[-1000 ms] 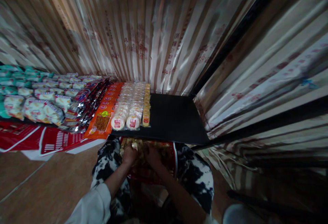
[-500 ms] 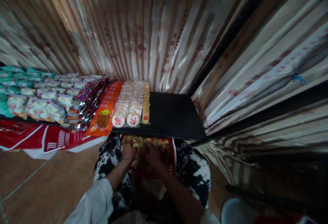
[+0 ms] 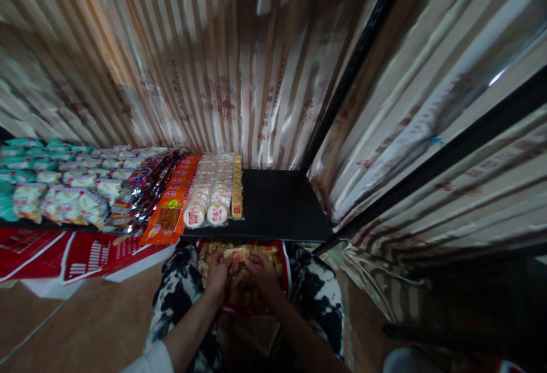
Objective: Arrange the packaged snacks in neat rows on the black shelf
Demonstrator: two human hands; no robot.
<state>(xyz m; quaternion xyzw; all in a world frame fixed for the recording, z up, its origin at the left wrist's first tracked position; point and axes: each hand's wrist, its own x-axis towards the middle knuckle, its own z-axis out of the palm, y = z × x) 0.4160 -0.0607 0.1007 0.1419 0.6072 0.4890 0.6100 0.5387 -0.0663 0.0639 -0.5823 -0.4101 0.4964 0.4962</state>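
Note:
Between my legs sits a red box (image 3: pixel 288 267) filled with small yellow wrapped snacks (image 3: pixel 245 287). Above them, one small wrapped snack (image 3: pixel 236 255) with a red and orange label lies level between my two hands. My left hand (image 3: pixel 219 271) is closed on its left end, and my right hand (image 3: pixel 260 269) pinches the right end. Just beyond, on the black shelf (image 3: pixel 282 199), a row of matching yellow packets (image 3: pixel 237 191) stands beside two rows of round white wrapped cakes (image 3: pixel 217 212).
Left along the shelf lie orange snack bags (image 3: pixel 166 216), dark shiny packets (image 3: pixel 143 199), white packets (image 3: pixel 70 205) and green packets (image 3: pixel 19 162). Striped curtains (image 3: pixel 205 65) hang behind and at right, with a black post (image 3: pixel 350 88) at the corner. Red cartons (image 3: pixel 94 253) stand below left.
My hands have lifted a wrapped snack out of the pile and now hold it between them. The view has tilted, so the shelf appears lower and slightly left.

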